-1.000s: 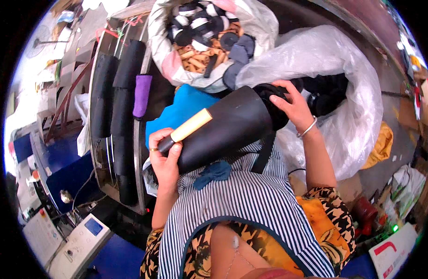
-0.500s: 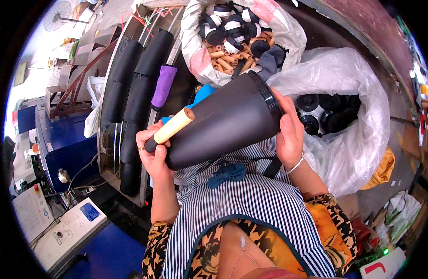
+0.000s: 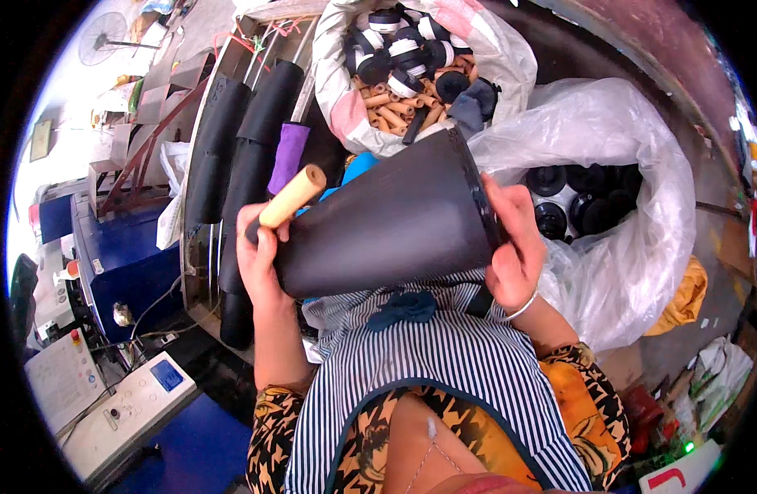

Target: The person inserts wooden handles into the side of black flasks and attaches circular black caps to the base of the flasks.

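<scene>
A large black tapered cylinder (image 3: pixel 386 222) lies slantwise in front of my apron, its wider ribbed end to the right. My right hand (image 3: pixel 514 243) grips that ribbed rim, fingers over the far side and thumb on the near side. My left hand (image 3: pixel 263 247) is closed around the dark end of a short tan tube (image 3: pixel 293 196), and rests against the cylinder's left end. The tube points up and away, lying beside the cylinder. Some of the left fingers are hidden behind the tube and cylinder.
Beyond the cylinder stands a white sack (image 3: pixel 345 107) of tan tubes and black-and-white round parts. At right, a clear plastic bag (image 3: pixel 642 247) holds black round parts. A rack on the left bears black rollers (image 3: pixel 263 148) and a purple sleeve (image 3: pixel 288 156). A control panel (image 3: pixel 131 420) sits lower left.
The cylinder has turned slightly and shifted left, with its ribbed rim now seen more edge-on. My left hand and the tan tube have moved left and a little farther away.
</scene>
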`<state>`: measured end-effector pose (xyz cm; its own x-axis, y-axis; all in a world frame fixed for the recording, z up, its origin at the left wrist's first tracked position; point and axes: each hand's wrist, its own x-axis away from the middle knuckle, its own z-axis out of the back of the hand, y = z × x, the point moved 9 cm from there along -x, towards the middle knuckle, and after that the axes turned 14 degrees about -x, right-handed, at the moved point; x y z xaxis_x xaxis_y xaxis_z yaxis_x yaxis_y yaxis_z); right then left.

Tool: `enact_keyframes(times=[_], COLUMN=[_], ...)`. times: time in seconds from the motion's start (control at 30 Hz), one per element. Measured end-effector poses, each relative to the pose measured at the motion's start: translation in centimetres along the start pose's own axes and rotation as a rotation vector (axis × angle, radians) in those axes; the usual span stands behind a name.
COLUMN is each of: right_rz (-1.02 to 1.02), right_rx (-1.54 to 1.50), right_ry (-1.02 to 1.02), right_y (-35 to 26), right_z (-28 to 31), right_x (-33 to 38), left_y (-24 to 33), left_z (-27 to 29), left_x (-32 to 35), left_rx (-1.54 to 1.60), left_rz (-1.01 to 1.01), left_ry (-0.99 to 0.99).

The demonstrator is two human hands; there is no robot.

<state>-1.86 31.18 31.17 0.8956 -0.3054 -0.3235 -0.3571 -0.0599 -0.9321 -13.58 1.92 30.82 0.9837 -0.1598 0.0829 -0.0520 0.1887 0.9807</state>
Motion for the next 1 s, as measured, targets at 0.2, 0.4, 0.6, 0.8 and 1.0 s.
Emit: enact_keyframes(times=[0.2,0.4,0.6,0.8,1.0], right_rz=[0.355,0.124,-0.587,-0.371,0.570], right_rx=[-0.132,-0.257,-1.097,-0.441,-0.165], right_ry=[-0.420,-0.265,0.201,0.144,-0.237], right_y=[-4.8,0.0,8.8,6.0,-6.9], right_z=[-2.8,-1.4,-1.0,0.4,-2.7], right_x=[1.3,0.2,0.0,0.0,1.5], left_y=[-8.1,-4.3,10.9,8.1,-7.3], left_z=[-1.5,0.3,-6.1,-1.9,-2.7], left_x=[3.0,1.7,7.5,4.0,2.5], left_rx=[0.413,0.167,-1.114,-0.780,0.320], left_rz=[0.875,0.616,-0.970,-0.631,0.803], left_ry=[-0.350,-0.095,-0.135,0.096,-0.387])
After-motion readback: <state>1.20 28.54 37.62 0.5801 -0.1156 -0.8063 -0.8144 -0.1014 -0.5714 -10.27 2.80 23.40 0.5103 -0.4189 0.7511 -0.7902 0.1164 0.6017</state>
